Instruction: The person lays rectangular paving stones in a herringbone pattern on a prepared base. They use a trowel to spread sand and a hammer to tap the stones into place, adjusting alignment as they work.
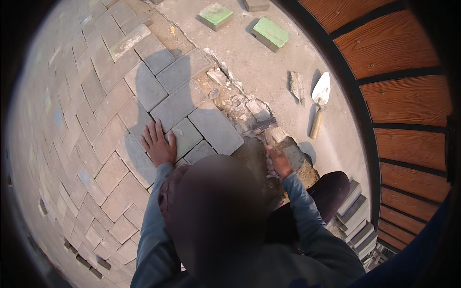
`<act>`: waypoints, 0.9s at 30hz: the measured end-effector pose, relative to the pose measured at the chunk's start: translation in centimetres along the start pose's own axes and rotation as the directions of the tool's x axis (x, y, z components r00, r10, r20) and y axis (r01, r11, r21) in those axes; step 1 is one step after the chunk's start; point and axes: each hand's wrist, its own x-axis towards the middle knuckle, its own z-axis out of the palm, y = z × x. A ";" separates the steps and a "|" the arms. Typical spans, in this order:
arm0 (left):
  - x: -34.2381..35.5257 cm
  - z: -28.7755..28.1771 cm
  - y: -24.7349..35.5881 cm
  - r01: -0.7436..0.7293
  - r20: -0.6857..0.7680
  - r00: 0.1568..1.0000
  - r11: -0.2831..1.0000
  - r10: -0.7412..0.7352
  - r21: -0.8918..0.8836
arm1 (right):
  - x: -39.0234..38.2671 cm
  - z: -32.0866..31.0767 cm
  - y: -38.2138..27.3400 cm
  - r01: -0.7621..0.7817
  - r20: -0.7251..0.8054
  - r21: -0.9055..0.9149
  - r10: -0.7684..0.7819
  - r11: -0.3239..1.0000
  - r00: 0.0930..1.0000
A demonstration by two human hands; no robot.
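My left hand (158, 144) lies with fingers spread on the grey paving bricks (213, 127), partly in shadow. My right hand (279, 162) is closed round the handle of a hammer (264, 126), whose dark head rests over broken pale concrete (258, 109) along the ragged edge of the pavers. Just below the hammer head is an open hollow (254, 150) of dark, sandy soil. A trowel (321, 89) with a pale blade and wooden handle lies on the concrete strip to the right, beside a loose broken chunk (296, 86).
Two green-topped bricks (270, 34) and a grey one (256, 5) lie at the top. An orange wood-look slatted structure with a black frame (403, 98) curves along the right. Several grey bricks (355, 211) stand in a row at lower right. A blurred head fills the lower middle.
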 end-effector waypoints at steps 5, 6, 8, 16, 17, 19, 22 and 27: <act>1.0 0.3 0.3 0.011 0.011 1.000 1.000 -0.011 0.002 | -2.7 0.5 -6.4 0.414 -0.133 -0.001 -0.410 0.910 0.902; 0.9 0.3 0.4 0.008 0.022 1.000 1.000 -0.008 0.005 | -3.6 0.3 -8.6 0.537 -0.153 -0.037 -0.536 0.843 0.830; 0.6 0.5 -0.1 0.014 0.026 1.000 1.000 -0.014 0.013 | -6.4 2.2 -13.3 0.719 -0.229 -0.037 -0.706 0.694 0.670; 1.1 0.5 1.2 -0.001 0.016 1.000 1.000 0.001 -0.006 | 5.5 2.9 -15.2 0.869 -0.302 -0.447 -0.950 0.212 0.077; 1.1 0.6 0.8 0.007 0.016 1.000 1.000 -0.007 0.003 | 6.9 3.4 -11.7 0.714 -0.193 -0.590 -0.925 0.376 0.327; 0.5 0.6 0.5 0.006 0.017 1.000 1.000 -0.006 0.012 | 10.2 1.9 -7.9 0.457 -0.063 -0.780 -0.781 0.427 0.622; 0.4 0.5 -0.1 0.006 0.011 1.000 1.000 -0.006 0.009 | 9.1 3.5 -9.2 0.622 -0.028 -0.538 -0.749 0.569 0.662; 0.7 0.4 -0.4 0.012 0.004 1.000 1.000 -0.012 -0.009 | -3.1 7.9 -16.7 0.740 -0.054 -0.052 -0.742 0.670 0.668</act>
